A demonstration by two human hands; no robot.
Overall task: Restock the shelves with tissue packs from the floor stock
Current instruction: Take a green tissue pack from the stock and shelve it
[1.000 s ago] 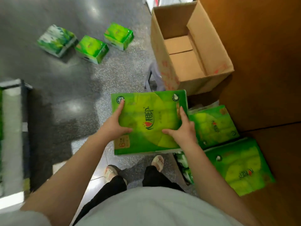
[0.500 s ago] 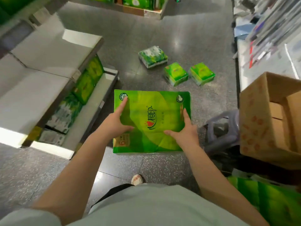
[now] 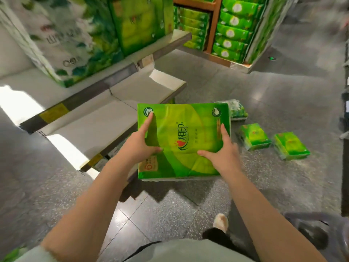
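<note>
I hold a large green tissue pack (image 3: 188, 133) flat in the air in front of me, over the floor next to the low shelves. My left hand (image 3: 139, 144) grips its left side, index finger and thumb lying on the top face. On the right side, my right hand (image 3: 221, 154) grips it the same way. The other fingers of both hands are hidden under the pack. The bare white lower shelf (image 3: 105, 120) lies just left of the pack.
Three small tissue packs (image 3: 254, 136) lie on the grey floor to the right. The upper shelf holds large packs (image 3: 137, 21). A pallet display of green packs (image 3: 234, 29) stands ahead. A grey stool (image 3: 317, 231) sits at bottom right.
My view has swung left from the cardboard box and floor stock to the shelves. The pack has stayed in both hands and now sits closer to the lower shelf.
</note>
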